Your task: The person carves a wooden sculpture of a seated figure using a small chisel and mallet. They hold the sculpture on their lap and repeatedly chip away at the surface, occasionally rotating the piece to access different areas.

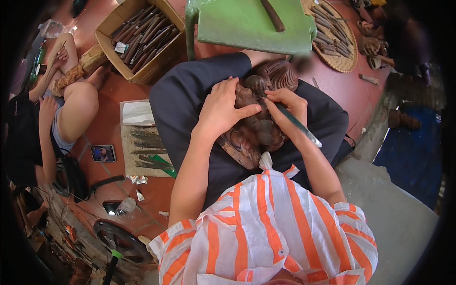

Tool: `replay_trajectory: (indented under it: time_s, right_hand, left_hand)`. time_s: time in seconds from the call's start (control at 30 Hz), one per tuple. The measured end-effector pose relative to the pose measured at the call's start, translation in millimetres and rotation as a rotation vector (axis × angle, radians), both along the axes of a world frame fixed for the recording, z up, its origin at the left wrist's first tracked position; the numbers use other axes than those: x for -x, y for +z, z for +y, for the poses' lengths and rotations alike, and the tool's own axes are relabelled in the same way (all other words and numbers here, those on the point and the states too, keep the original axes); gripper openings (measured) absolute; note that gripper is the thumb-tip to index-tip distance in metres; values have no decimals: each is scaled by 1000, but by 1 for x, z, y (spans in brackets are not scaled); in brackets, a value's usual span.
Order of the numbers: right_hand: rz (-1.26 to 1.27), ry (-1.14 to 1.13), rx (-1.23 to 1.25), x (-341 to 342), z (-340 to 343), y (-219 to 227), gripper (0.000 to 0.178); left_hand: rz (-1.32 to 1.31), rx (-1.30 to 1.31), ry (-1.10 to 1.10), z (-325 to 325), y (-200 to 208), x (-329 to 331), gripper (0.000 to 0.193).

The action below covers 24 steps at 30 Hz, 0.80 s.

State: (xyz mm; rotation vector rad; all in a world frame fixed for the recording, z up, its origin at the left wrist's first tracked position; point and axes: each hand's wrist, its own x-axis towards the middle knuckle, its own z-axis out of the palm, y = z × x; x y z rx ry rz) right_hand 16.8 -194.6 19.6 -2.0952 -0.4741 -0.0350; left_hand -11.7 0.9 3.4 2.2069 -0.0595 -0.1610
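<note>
A dark brown wood carving (249, 135) with rounded, knobbly forms lies across my lap. My left hand (222, 107), with a ring on one finger, grips its left side, the thumb stretched over the top. In my right hand (288, 110) is a slim dark green carving tool (300, 124), pinched like a pen. The tool's pale rounded end points back toward my forearm. Its working tip is at the carving's surface near my left thumb, mostly hidden by my fingers. A ridged, swirled part (279, 75) of dark wood is at the far end of the carving.
Ahead stands a green plastic stool (247, 35) with a wooden-handled tool (273, 16). A cardboard box (137, 71) of tools is at far left, a woven tray (350, 64) of tools at far right. Files (147, 145) and a phone (103, 153) lie left, near another person (78, 111).
</note>
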Motion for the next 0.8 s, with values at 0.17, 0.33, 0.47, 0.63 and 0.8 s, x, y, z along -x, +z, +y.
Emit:
replay_trajectory:
  time_s: [0.17, 0.33, 0.47, 0.63, 0.8]
  right_hand:
    - [-80, -3, 16, -17, 11, 9, 9]
    - [-47, 16, -6, -6, 0, -3, 9]
    - [-73, 14, 32, -12, 12, 10, 8]
    - [-37, 11, 53, -6, 2, 5, 8]
    - [-130, 8, 60, -6, 4, 4, 8]
  left_hand:
    - [-39, -38, 6, 2, -4, 1, 83]
    - [-35, -18, 4, -1, -1, 0, 86]
    - [-50, -33, 6, 3, -2, 1, 83]
    - [-22, -21, 1, -1, 1, 2, 85]
    - [-19, -16, 0, 2, -2, 0, 86]
